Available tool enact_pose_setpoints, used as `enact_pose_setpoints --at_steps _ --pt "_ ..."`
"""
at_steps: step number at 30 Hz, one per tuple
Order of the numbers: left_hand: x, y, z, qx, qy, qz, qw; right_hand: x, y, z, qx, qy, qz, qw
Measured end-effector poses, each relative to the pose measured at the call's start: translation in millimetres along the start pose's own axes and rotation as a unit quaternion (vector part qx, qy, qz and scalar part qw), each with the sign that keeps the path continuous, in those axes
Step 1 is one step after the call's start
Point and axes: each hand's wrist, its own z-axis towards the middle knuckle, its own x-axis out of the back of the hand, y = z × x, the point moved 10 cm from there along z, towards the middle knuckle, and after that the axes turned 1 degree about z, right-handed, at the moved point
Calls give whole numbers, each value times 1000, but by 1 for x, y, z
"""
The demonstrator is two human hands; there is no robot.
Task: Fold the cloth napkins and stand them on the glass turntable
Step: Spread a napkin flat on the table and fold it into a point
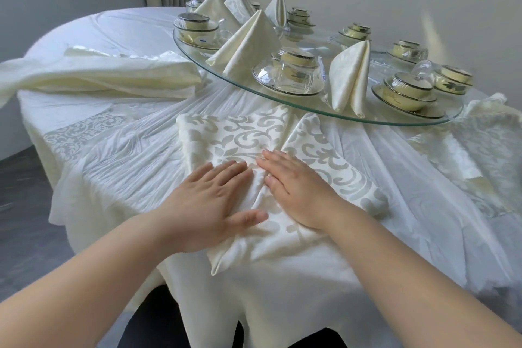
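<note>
A cream napkin with a grey scroll pattern [248, 135] lies partly folded on the table in front of me. My left hand [209, 198] presses flat on its near left part, fingers straight. My right hand [296, 186] lies flat beside it on the napkin's right fold, and the two hands nearly touch. Beyond them the glass turntable [310, 110] carries several folded napkins standing upright, among them a tall cone [248, 42] and a narrow one [350, 76] near the front rim.
Stacked bowl and saucer sets [291, 73] ring the turntable, one [409, 93] close to its front right rim. Loose unfolded napkins lie in a pile at the left [107, 76], and another [480, 127] lies at the right. The white tablecloth [127, 155] hangs over the near edge.
</note>
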Motion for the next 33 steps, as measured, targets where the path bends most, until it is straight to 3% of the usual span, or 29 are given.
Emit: enact_pose_setpoints --at_steps 17,20,22,24,26,30,33 --pt "30 -111 89 126 40 -18 991 4 2 -1 18 46 33 998" --pt "48 -99 73 85 120 -64 987 13 4 -6 12 94 78 992" --pt "61 -78 41 1 173 -99 980 24 7 -10 14 153 96 983" --pt "58 -50 2 -113 167 -145 969 34 13 -14 -4 208 114 971" --pt "38 -28 -33 -187 139 -113 966 42 17 -18 -17 258 118 959" --pt "4 -7 -63 -215 165 -24 962 50 10 -24 -23 289 92 953" --pt "9 -5 -64 -201 203 -51 957 58 -1 -42 -18 276 86 957"
